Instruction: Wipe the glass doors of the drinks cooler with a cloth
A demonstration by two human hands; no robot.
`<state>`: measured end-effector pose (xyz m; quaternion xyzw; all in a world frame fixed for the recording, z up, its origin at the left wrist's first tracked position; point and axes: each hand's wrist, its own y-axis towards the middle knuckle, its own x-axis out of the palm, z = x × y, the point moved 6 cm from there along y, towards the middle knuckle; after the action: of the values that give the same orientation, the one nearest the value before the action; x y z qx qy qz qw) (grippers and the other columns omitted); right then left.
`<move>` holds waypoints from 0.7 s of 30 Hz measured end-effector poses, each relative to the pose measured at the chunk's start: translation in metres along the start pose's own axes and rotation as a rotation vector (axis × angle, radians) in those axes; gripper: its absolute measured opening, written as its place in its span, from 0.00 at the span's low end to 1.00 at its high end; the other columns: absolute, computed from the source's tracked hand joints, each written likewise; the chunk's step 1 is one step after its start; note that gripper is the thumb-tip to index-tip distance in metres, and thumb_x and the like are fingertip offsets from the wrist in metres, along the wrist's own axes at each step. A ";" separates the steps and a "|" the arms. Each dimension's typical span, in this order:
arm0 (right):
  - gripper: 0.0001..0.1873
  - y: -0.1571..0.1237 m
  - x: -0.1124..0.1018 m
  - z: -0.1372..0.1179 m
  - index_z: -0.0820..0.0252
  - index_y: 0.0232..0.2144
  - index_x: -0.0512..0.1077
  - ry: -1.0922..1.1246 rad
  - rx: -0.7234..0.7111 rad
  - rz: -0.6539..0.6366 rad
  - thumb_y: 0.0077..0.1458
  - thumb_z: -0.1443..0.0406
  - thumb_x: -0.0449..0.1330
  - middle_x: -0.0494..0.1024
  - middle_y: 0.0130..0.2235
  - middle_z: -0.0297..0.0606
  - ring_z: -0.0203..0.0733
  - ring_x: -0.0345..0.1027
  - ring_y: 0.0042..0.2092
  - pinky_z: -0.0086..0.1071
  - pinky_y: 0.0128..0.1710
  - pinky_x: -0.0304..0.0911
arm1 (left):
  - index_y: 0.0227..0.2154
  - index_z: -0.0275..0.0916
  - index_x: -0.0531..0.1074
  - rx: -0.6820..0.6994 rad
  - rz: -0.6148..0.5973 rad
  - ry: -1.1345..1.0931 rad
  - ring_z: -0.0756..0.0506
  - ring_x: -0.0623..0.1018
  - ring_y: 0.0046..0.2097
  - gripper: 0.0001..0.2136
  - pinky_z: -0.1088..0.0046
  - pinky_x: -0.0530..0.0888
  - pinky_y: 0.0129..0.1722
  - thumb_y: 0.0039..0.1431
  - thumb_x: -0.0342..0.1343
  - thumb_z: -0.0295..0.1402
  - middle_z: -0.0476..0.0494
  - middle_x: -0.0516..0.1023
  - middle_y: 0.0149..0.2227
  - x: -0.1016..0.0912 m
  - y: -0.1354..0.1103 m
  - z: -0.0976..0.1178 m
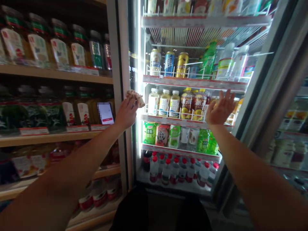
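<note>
My left hand (126, 111) is closed on a crumpled, brown-and-white patterned cloth (135, 98) at the left edge of the lit drinks fridge. Raised in front of the bottle shelf, my right hand (220, 108) has its fingers stretched out and nothing in it. Behind it stand yellow-capped tea bottles (199, 104), partly covered by the hand. White-capped bottles (164, 102) stand between my hands on the same shelf. Whether the right hand touches the shelf I cannot tell.
Wooden shelves (57, 74) with juice bottles stand on the left; a lit phone (105, 113) leans there. Cans (169, 64) fill the shelf above, green drink packs (150, 132) the one below, and red-capped bottles (166, 171) the fridge floor. A metal door frame (261, 93) slants at right.
</note>
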<state>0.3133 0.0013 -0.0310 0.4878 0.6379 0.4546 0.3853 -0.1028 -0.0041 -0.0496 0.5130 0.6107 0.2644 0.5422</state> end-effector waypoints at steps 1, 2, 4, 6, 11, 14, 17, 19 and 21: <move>0.31 0.000 -0.001 -0.001 0.62 0.67 0.58 -0.001 0.002 -0.002 0.66 0.60 0.42 0.53 0.72 0.45 0.50 0.38 0.74 0.51 0.71 0.36 | 0.63 0.35 0.62 0.010 -0.003 -0.001 0.37 0.50 0.73 0.25 0.49 0.53 0.70 0.63 0.44 0.26 0.36 0.57 0.70 0.000 0.000 -0.002; 0.31 -0.001 -0.001 -0.001 0.62 0.67 0.58 -0.001 0.004 -0.002 0.66 0.59 0.42 0.52 0.72 0.45 0.50 0.37 0.74 0.51 0.71 0.36 | 0.63 0.36 0.62 0.011 0.003 -0.006 0.37 0.51 0.73 0.24 0.49 0.53 0.70 0.63 0.45 0.26 0.36 0.58 0.70 -0.002 0.003 -0.006; 0.30 -0.001 -0.002 -0.002 0.61 0.68 0.57 -0.003 0.007 -0.005 0.67 0.59 0.41 0.52 0.72 0.45 0.49 0.37 0.74 0.50 0.71 0.35 | 0.63 0.37 0.62 -0.009 0.036 -0.024 0.36 0.51 0.73 0.25 0.48 0.52 0.71 0.63 0.45 0.27 0.38 0.57 0.70 -0.006 0.013 -0.012; 0.30 -0.001 -0.002 -0.002 0.62 0.67 0.58 -0.006 0.009 -0.005 0.67 0.59 0.41 0.53 0.72 0.45 0.49 0.38 0.74 0.50 0.71 0.36 | 0.63 0.38 0.61 -0.043 0.076 -0.050 0.36 0.50 0.73 0.24 0.49 0.52 0.71 0.64 0.45 0.27 0.41 0.56 0.71 -0.009 0.019 -0.015; 0.30 -0.001 -0.001 -0.001 0.63 0.66 0.59 0.002 -0.005 0.007 0.66 0.60 0.42 0.53 0.72 0.47 0.50 0.38 0.74 0.53 0.71 0.38 | 0.65 0.33 0.60 -0.029 0.040 -0.055 0.36 0.45 0.73 0.24 0.50 0.53 0.71 0.66 0.43 0.26 0.36 0.54 0.71 0.010 -0.014 0.009; 0.30 0.000 -0.001 -0.001 0.65 0.65 0.60 0.001 -0.005 0.011 0.64 0.61 0.44 0.55 0.71 0.48 0.52 0.40 0.74 0.55 0.70 0.40 | 0.63 0.32 0.62 0.011 -0.005 -0.028 0.38 0.47 0.73 0.23 0.51 0.56 0.70 0.67 0.43 0.25 0.30 0.59 0.69 0.019 -0.038 0.023; 0.30 0.001 -0.001 -0.002 0.64 0.65 0.60 -0.009 -0.009 0.017 0.64 0.61 0.43 0.55 0.71 0.48 0.53 0.40 0.74 0.57 0.69 0.42 | 0.64 0.35 0.62 0.016 0.002 -0.002 0.37 0.48 0.73 0.22 0.48 0.54 0.71 0.67 0.45 0.28 0.30 0.60 0.69 0.016 -0.032 0.021; 0.30 0.001 -0.001 -0.002 0.63 0.65 0.61 -0.018 -0.009 0.022 0.64 0.62 0.43 0.56 0.71 0.47 0.54 0.41 0.74 0.57 0.69 0.43 | 0.64 0.37 0.62 -0.009 0.034 -0.012 0.36 0.48 0.73 0.24 0.47 0.53 0.71 0.66 0.47 0.29 0.31 0.57 0.70 0.012 -0.021 0.018; 0.30 0.001 -0.001 -0.001 0.63 0.65 0.62 -0.021 -0.008 0.027 0.63 0.62 0.44 0.57 0.71 0.47 0.54 0.42 0.73 0.56 0.69 0.43 | 0.65 0.35 0.61 -0.031 0.068 -0.027 0.35 0.46 0.73 0.24 0.47 0.54 0.70 0.66 0.47 0.29 0.30 0.55 0.71 0.011 -0.016 0.019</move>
<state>0.3125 0.0006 -0.0300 0.4998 0.6253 0.4571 0.3876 -0.0891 -0.0033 -0.0730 0.5283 0.5814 0.2853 0.5491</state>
